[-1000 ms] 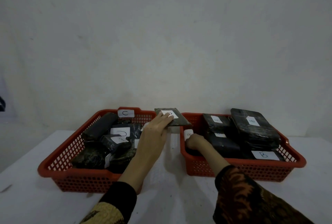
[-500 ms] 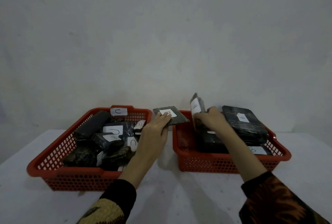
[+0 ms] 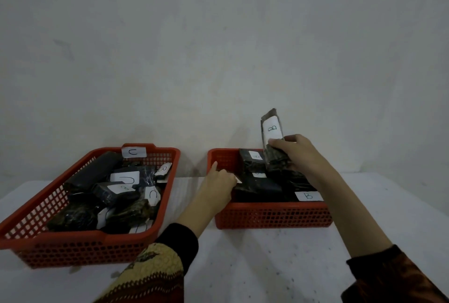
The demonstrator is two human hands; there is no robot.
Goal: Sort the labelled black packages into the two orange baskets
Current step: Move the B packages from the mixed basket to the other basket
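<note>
Up it comes: the B-labelled package (image 3: 273,142) has risen clear above the right basket (image 3: 272,215), nearly upright, the right hand (image 3: 300,154) gripping its lower end. The left hand (image 3: 220,182) has moved into that basket, fingers curled at a flat package (image 3: 257,189); whether it grips, I cannot tell. The left basket (image 3: 80,242) sits heaped beside it on the worktop (image 3: 255,266).

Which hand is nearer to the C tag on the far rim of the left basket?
The left hand. It reaches into the right basket at its left end, holding a package. The right hand is farther right of the C tag, gripping an upright B package.
</note>
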